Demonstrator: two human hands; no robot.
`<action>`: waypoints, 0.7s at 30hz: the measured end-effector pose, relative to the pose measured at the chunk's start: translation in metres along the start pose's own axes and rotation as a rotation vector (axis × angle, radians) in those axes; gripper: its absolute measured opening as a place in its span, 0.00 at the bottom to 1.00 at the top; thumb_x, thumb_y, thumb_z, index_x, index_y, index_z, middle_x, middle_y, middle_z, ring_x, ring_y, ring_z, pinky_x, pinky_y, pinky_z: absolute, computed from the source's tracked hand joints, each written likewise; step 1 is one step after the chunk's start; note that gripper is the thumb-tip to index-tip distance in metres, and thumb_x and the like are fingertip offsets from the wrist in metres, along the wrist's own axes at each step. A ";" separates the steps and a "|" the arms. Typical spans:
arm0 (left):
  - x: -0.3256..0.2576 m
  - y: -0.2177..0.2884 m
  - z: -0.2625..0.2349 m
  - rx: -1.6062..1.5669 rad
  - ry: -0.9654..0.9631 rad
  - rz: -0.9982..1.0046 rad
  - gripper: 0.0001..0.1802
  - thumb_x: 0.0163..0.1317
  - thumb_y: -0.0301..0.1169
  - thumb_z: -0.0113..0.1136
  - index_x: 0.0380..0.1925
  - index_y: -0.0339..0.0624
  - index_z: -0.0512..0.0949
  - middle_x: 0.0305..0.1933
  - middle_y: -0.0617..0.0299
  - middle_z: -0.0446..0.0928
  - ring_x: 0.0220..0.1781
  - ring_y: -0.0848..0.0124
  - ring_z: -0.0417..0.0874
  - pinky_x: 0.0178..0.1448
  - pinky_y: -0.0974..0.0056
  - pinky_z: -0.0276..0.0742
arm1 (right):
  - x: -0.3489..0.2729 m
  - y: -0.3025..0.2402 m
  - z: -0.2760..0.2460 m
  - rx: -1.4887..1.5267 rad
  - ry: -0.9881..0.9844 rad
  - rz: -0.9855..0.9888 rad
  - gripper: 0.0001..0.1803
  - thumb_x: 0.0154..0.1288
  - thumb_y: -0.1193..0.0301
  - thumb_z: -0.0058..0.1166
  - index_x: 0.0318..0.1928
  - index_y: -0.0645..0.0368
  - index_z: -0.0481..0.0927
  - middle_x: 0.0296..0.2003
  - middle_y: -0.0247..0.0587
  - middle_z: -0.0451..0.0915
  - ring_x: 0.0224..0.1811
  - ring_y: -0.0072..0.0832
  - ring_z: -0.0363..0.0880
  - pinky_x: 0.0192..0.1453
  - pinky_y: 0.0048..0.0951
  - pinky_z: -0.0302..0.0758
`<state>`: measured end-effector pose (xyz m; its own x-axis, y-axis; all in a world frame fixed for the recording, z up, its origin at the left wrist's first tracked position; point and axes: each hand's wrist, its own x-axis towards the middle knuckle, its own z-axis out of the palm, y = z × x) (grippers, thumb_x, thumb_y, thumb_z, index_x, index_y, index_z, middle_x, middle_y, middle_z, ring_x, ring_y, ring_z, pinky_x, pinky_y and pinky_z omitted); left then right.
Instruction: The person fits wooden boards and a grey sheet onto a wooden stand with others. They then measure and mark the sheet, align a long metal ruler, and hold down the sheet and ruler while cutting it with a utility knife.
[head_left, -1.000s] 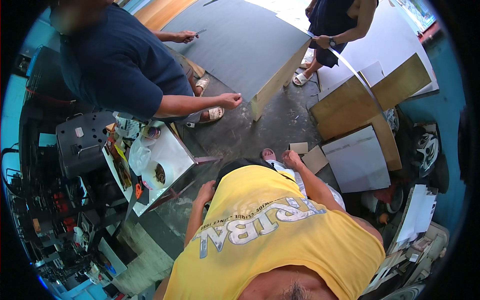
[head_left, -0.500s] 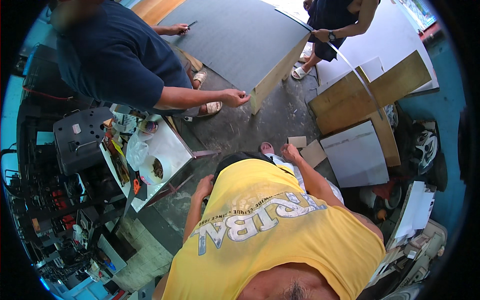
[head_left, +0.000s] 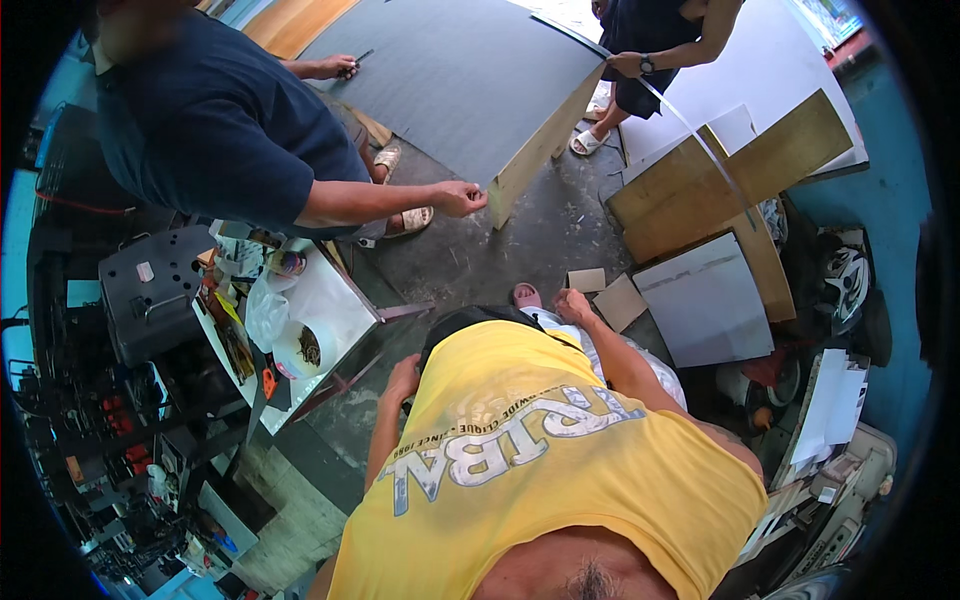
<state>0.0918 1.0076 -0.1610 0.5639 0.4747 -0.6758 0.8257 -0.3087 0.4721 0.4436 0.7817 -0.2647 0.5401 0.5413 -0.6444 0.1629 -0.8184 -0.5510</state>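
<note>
My left hand [head_left: 402,378] hangs beside my hip, next to the dark waistband; its fingers are mostly hidden, so their state does not show. In front of my right thigh, my right hand [head_left: 573,305] has curled fingers; whether anything is inside them is hidden. Ahead lies a large grey-topped board [head_left: 440,75] with a pale wooden side. At its near corner is the left-side co-worker's hand [head_left: 462,198]; that person's other hand [head_left: 340,67] holds a small dark tool. Another co-worker's hand [head_left: 626,65] grips a long thin strip [head_left: 690,125] at the board's far edge.
To the left, a white table [head_left: 345,290] bears a white bucket [head_left: 310,348], plastic bags and an orange-handled saw [head_left: 268,383]. Brown wooden panels [head_left: 690,200] and a grey-white panel [head_left: 705,300] lean on the right. Two small board pieces [head_left: 620,303] lie near my foot.
The whole view has shifted slightly, so most things sit a little further left. My hands stay by my hip and thigh; the co-workers keep their hold on the board and strip.
</note>
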 end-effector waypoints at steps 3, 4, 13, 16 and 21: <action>0.002 -0.003 0.002 0.011 -0.008 -0.037 0.21 0.51 0.28 0.52 0.48 0.36 0.71 0.50 0.45 0.71 0.54 0.51 0.71 0.56 0.57 0.66 | 0.002 0.000 0.002 0.001 0.003 0.004 0.15 0.45 0.71 0.47 0.36 0.57 0.81 0.35 0.48 0.80 0.40 0.39 0.78 0.47 0.32 0.72; 0.003 -0.005 0.002 0.011 -0.010 -0.031 0.21 0.51 0.27 0.51 0.48 0.36 0.71 0.50 0.45 0.71 0.54 0.51 0.70 0.57 0.56 0.66 | 0.003 -0.001 0.003 -0.020 0.021 0.056 0.15 0.45 0.71 0.47 0.36 0.57 0.81 0.35 0.49 0.80 0.40 0.40 0.78 0.47 0.32 0.72; -0.001 0.000 -0.001 0.023 0.001 -0.029 0.20 0.53 0.26 0.48 0.48 0.37 0.70 0.50 0.44 0.71 0.53 0.50 0.70 0.56 0.55 0.66 | 0.003 -0.005 0.001 -0.019 0.006 0.058 0.15 0.47 0.72 0.46 0.36 0.56 0.81 0.36 0.49 0.80 0.41 0.40 0.78 0.48 0.32 0.72; -0.003 0.004 -0.003 0.018 -0.015 -0.044 0.19 0.53 0.26 0.48 0.48 0.37 0.71 0.50 0.44 0.71 0.53 0.49 0.70 0.55 0.55 0.67 | 0.003 -0.006 0.001 -0.032 0.002 0.056 0.15 0.46 0.72 0.46 0.37 0.57 0.81 0.36 0.48 0.80 0.41 0.39 0.78 0.48 0.32 0.72; -0.001 0.002 -0.002 0.011 -0.012 -0.038 0.19 0.53 0.27 0.48 0.47 0.37 0.71 0.50 0.44 0.71 0.53 0.49 0.70 0.55 0.55 0.67 | 0.002 -0.006 -0.001 -0.014 -0.021 0.036 0.16 0.46 0.72 0.46 0.37 0.57 0.80 0.37 0.47 0.80 0.42 0.39 0.78 0.48 0.31 0.72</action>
<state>0.0931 1.0085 -0.1580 0.5319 0.4763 -0.7001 0.8468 -0.2993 0.4398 0.4441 0.7880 -0.2622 0.5282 0.5155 -0.6748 0.1550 -0.8398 -0.5203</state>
